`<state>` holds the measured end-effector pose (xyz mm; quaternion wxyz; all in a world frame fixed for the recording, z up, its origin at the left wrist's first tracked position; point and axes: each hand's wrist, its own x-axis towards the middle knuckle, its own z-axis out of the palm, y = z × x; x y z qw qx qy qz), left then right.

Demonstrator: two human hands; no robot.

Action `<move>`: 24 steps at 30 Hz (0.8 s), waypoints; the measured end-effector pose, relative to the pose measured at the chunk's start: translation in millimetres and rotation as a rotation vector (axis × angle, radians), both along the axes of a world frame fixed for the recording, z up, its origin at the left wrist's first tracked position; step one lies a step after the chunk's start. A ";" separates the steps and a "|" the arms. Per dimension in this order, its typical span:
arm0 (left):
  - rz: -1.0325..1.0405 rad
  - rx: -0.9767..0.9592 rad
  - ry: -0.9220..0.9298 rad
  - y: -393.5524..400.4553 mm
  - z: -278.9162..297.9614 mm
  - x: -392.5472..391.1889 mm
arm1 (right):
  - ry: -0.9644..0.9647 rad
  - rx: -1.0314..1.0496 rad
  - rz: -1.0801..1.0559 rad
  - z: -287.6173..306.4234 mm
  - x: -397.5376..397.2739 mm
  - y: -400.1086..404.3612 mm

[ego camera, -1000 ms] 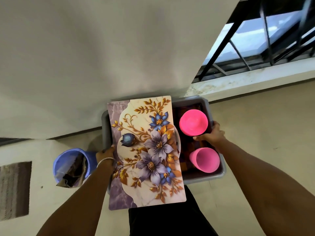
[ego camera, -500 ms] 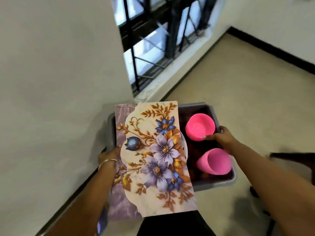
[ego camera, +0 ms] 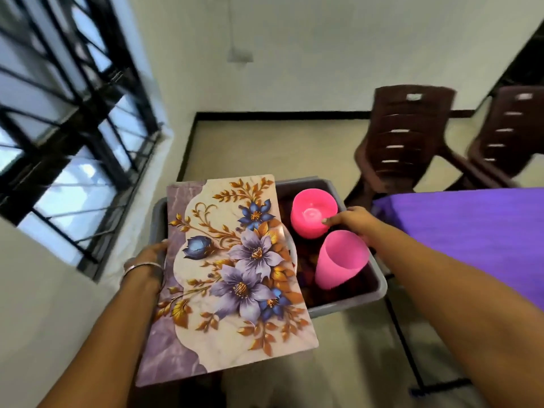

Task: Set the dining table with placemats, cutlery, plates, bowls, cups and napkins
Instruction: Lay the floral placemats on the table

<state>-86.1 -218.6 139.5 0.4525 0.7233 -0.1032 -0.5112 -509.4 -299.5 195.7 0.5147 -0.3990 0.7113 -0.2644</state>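
So they're carrying the grey tub (ego camera: 379,285) by its sides, left hand (ego camera: 150,254) curled round one edge, right hand (ego camera: 350,223) gripping the other, placemat (ego camera: 232,278) and pink cups (ego camera: 341,257) riding inside, probably headed for the purple table (ego camera: 471,231) nearby.

Both arms reach forward, left hand (ego camera: 150,256) and right hand (ego camera: 350,222) curled in grip.

Floral placemat (ego camera: 235,278) with purple and gold flowers lies flat over the left part of a grey tub (ego camera: 379,285), mid-frame. Right of it, two pink cups (ego camera: 313,213) (ego camera: 341,259) sit in the tub, tipped over.
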 end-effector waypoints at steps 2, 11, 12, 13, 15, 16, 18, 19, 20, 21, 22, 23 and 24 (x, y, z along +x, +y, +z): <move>-0.047 -0.004 -0.029 -28.8 -2.2 -13.8 | -0.001 0.000 -0.075 9.7 -43.1 8.1; -0.404 -0.040 -0.056 -20.8 142.0 -264.9 | -0.008 -0.017 -0.463 69.0 -219.6 112.9; -0.432 -0.033 -0.059 -24.9 138.9 -285.8 | 0.000 -0.021 -0.504 72.5 -240.5 130.0; -0.470 -0.029 -0.062 -30.8 132.8 -303.9 | 0.000 -0.025 -0.551 72.8 -262.7 145.8; -0.546 -0.021 -0.087 -34.6 127.0 -348.7 | -0.004 -0.038 -0.636 73.5 -302.5 180.6; -0.587 -0.022 -0.100 -37.3 119.6 -375.7 | -0.008 -0.051 -0.686 73.9 -325.4 203.1; -0.685 -0.022 -0.098 -33.3 109.9 -433.4 | 0.006 -0.045 -0.768 74.3 -370.2 246.1; -0.735 -0.031 -0.095 -27.8 106.2 -463.7 | 0.006 -0.039 -0.804 70.6 -394.2 267.6; -0.784 -0.031 -0.109 -22.0 103.0 -489.8 | 0.007 -0.038 -0.841 67.5 -412.3 287.0; -0.835 -0.045 -0.086 -14.6 99.2 -520.0 | 0.014 -0.022 -0.879 68.6 -428.4 307.9; -0.862 -0.047 -0.071 -7.7 93.9 -547.8 | 0.026 -0.004 -0.923 71.0 -443.0 328.4; -0.896 -0.052 -0.040 -2.9 85.8 -573.6 | 0.022 0.000 -0.976 71.7 -456.4 347.3; -0.895 -0.063 -0.074 -8.2 63.4 -600.5 | 0.019 -0.002 -1.031 75.2 -464.8 368.4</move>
